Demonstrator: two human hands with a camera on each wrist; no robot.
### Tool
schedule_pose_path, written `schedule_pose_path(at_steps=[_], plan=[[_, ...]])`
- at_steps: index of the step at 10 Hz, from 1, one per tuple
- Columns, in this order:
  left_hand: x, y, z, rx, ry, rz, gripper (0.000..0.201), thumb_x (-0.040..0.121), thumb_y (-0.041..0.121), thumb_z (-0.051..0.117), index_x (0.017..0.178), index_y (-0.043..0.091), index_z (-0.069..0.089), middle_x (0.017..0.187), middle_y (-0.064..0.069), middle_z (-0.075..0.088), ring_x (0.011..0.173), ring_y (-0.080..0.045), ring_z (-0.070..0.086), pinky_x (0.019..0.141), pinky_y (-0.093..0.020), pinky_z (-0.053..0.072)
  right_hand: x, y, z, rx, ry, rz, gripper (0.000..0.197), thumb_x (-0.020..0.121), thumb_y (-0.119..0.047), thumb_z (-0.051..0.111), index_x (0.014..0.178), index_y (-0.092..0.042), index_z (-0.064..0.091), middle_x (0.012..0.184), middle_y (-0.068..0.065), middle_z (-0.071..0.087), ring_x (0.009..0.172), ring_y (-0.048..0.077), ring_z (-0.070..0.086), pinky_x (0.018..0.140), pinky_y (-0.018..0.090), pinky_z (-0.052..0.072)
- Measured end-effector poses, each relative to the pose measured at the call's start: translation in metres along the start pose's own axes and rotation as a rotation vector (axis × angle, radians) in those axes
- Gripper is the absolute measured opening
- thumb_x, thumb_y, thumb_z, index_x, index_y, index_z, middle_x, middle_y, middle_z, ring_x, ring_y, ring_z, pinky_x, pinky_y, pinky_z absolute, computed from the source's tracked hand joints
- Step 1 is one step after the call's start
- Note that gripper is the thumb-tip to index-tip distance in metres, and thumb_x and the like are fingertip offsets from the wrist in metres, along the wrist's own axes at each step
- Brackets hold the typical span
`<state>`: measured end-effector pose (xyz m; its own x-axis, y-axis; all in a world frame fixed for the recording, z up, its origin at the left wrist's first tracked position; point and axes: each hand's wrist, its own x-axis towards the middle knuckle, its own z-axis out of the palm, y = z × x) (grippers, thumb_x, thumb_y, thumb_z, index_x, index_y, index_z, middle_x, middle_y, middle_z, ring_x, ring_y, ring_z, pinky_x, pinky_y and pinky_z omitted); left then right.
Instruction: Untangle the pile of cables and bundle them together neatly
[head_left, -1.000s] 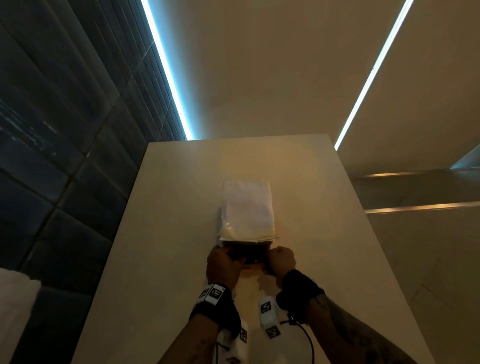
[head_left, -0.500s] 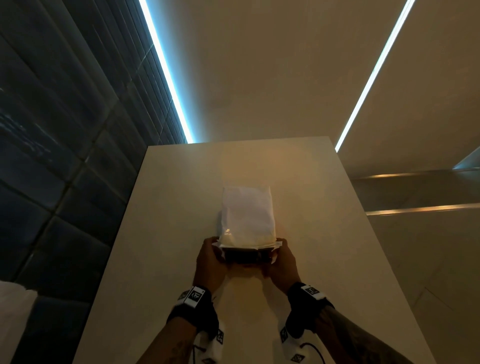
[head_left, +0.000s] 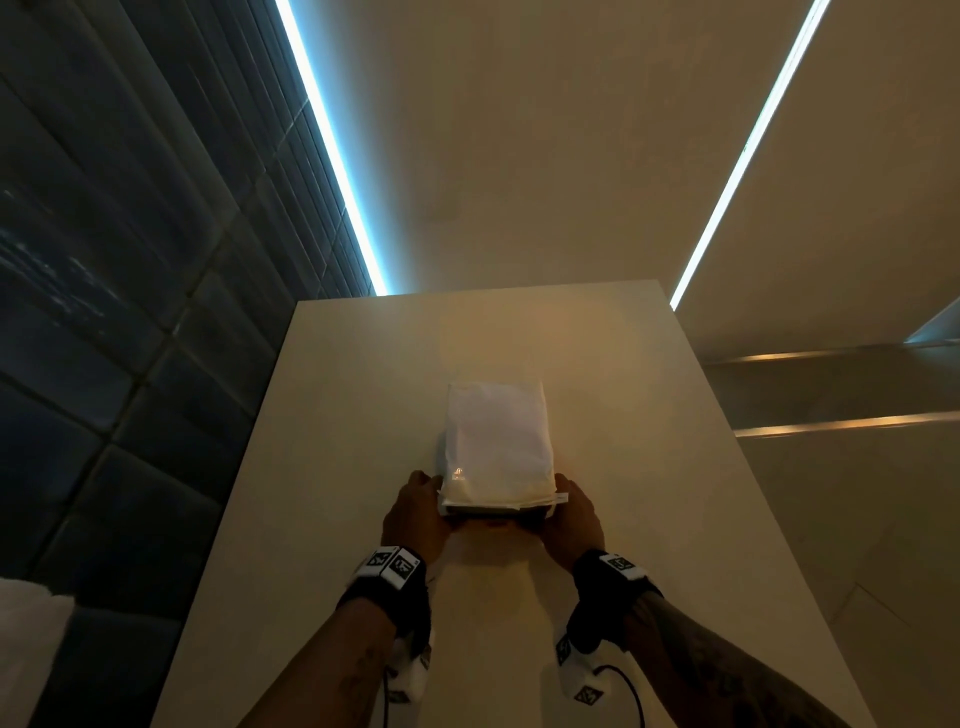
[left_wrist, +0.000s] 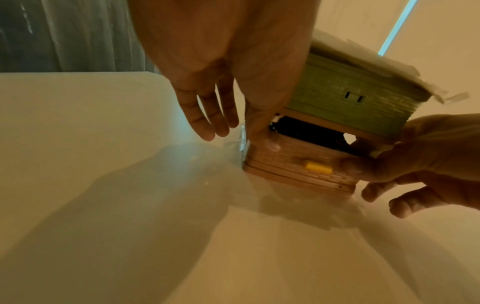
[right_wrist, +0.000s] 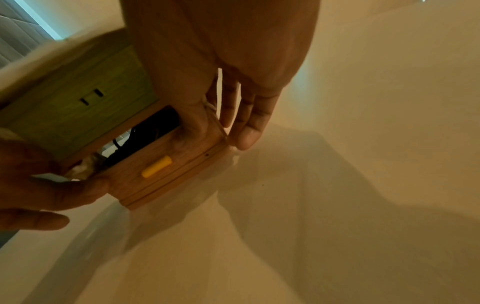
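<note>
Pale tabletop (head_left: 322, 519), matte, in a dim room. Left hand (head_left: 415, 514) and right hand (head_left: 571, 519) flank the near end of a wooden box (left_wrist: 293, 162), thumbs pressed on its front wall either side of a yellow latch (left_wrist: 318, 167), fingers straight along its sides. White-wrapped lid (head_left: 496, 436) stands ajar. Black cables (left_wrist: 306, 130) lie inside, behind the thumbs. Beyond: dark tiled wall (head_left: 104, 312), light strip (head_left: 332, 150).

dark cables (left_wrist: 309, 131) lie bunched inside a light wooden box (left_wrist: 291, 158) sitting flat on the table (head_left: 337, 467), mid-width towards the near end, seen only through the gap under its raised green-sided, white-topped lid (left_wrist: 350, 92), a yellow tab (left_wrist: 318, 167) on the near wall.
</note>
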<state>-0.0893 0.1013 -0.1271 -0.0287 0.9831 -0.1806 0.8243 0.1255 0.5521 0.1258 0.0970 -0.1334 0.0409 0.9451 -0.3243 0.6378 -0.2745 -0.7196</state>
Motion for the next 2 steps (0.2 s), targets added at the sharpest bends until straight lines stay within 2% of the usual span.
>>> schedule_pose_path(at_steps=[2], plan=[[-0.0065,0.0009,0.0023,0.000,-0.008,-0.045,0.045,0.078,0.037,0.074,0.117,0.019,0.061,0.105,-0.007,0.054,0.095,-0.030,0.061,0.069,-0.033,0.049,0.0023,-0.0017,-0.0004,-0.031,-0.039,0.008,0.048,0.078,-0.037,0.073,0.115,-0.015,0.051,0.115,0.009,0.054,0.104,0.033,0.055,0.084,0.042,0.049]])
